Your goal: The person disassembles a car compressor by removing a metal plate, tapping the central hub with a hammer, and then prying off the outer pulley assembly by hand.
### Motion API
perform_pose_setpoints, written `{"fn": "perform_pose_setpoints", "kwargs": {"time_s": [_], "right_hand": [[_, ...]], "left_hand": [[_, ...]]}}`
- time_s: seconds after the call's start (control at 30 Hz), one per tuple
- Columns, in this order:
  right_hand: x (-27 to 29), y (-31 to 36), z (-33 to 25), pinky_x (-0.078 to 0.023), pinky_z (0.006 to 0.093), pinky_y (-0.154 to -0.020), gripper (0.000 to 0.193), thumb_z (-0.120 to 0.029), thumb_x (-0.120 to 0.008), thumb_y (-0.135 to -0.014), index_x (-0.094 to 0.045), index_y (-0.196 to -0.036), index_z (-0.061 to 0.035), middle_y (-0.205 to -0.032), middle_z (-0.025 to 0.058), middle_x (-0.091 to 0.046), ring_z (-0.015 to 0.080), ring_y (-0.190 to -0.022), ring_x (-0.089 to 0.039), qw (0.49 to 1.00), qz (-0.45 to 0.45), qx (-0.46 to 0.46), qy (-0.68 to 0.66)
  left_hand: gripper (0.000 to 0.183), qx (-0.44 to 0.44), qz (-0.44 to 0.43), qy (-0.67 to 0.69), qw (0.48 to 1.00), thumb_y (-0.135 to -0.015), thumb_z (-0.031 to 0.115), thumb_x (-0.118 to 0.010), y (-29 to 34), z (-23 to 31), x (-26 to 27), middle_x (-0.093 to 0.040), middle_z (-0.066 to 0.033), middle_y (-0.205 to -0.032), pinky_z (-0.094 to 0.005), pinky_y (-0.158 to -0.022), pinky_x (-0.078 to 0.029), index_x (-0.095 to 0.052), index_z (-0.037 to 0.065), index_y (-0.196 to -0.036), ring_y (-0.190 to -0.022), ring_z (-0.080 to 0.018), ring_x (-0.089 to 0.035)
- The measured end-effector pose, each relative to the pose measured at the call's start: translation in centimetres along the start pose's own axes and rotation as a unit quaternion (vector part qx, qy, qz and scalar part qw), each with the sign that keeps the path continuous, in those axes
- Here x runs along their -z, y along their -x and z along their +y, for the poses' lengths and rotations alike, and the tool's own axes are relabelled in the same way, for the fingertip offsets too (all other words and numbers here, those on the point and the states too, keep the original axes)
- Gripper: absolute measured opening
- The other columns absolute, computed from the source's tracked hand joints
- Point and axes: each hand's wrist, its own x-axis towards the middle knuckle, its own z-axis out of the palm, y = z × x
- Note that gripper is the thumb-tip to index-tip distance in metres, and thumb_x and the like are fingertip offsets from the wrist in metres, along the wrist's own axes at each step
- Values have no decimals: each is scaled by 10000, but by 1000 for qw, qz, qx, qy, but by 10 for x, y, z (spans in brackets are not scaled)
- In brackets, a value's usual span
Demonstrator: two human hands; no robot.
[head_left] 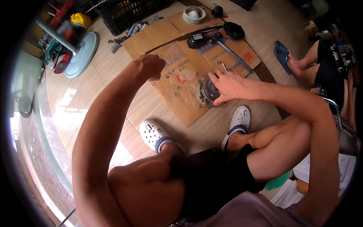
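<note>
A: Begin at the left; what is there?

B: A pale blue stand [84,58] on the floor [113,64]; then a black crate [124,19] up by the top edge; then the left hand [151,67], curled closed over the left edge of the cardboard [185,111]; a speck of yellow shows beside it, but I cannot tell what, if anything, it grips.

A: And further right?

B: Small washers [176,90] and a red scrap [180,78], loose on the cardboard; a white fan wheel [194,15] and a black tool [197,39] beyond them; then the round part [204,92], at the cardboard's near right edge, in front of the feet.

A: Is anyone holding it?

B: The right hand [228,85] is; fingers lie over its top and far side, the thumb comes down on the near side; the two hands are well apart. A small wrench [222,65] lies just past those fingers; then a hammer [234,53]; and far right, another person's slipper [281,56].

A: Which step would you call it?

B: Steadying the round part, I judge, while the left hand works away from it; the next move seems to call for a firm right-hand grip, and care that the washers do not scatter.
</note>
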Motion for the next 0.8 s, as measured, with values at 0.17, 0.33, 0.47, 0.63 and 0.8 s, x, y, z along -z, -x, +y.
{"fn": "perform_pose_setpoints", "kwargs": {"time_s": [0.17, 0.33, 0.47, 0.63, 0.8], "right_hand": [[11, -3, -3, -587, 464, -858, 1034, -562, -855, -700, -478, -1338, 159, -1116, 290, -666, 429, -965, -712, 1000, -18, 15, -8], [0, -5, -6, -577, 474, -868, 1061, -572, -858, -691, -465, -1383, 129, -1195, 301, -631, 404, -1038, -690, 999, 27, 13, -21], [-15, 8, 26, -465, 501, -1067, 1118, -502, -895, -669, -368, -1554, -69, -1561, 286, -361, 415, -1373, -469, 994, 50, 88, -41], [-35, 6, 47, -402, 519, -1127, 1135, -355, -927, -601, -361, -1567, -166, -1631, 182, -289, 415, -1430, -382, 984, 81, 149, -61], [-35, 0, 51, -459, 533, -1070, 1088, -311, -917, -585, -407, -1531, -145, -1561, 124, -410, 392, -1356, -481, 978, 101, 175, -56]], "left_hand": [[533, -15, 13, -9, 1000, -848, 106, -631, -3, -4, -3, -704, -132, -1244, -440, -1015, -517, -603, 99, -1380, -1188, -308, -657], [556, 1, -49, -10, 999, -867, 124, -633, 3, 6, -8, -691, -153, -1263, -428, -1041, -508, -576, 109, -1419, -1212, -308, -640], [563, -23, -50, -13, 998, -882, 166, -652, -6, 20, -14, -676, -158, -1290, -426, -1047, -505, -560, 117, -1435, -1225, -312, -633], [564, -56, -65, -32, 996, -900, 210, -654, -5, 38, -14, -694, -161, -1245, -453, -1019, -520, -547, 114, -1445, -1204, -324, -642], [568, -71, -64, -40, 995, -904, 214, -653, -9, 51, -11, -706, -161, -1208, -463, -991, -532, -540, 113, -1451, -1186, -326, -652]]}}
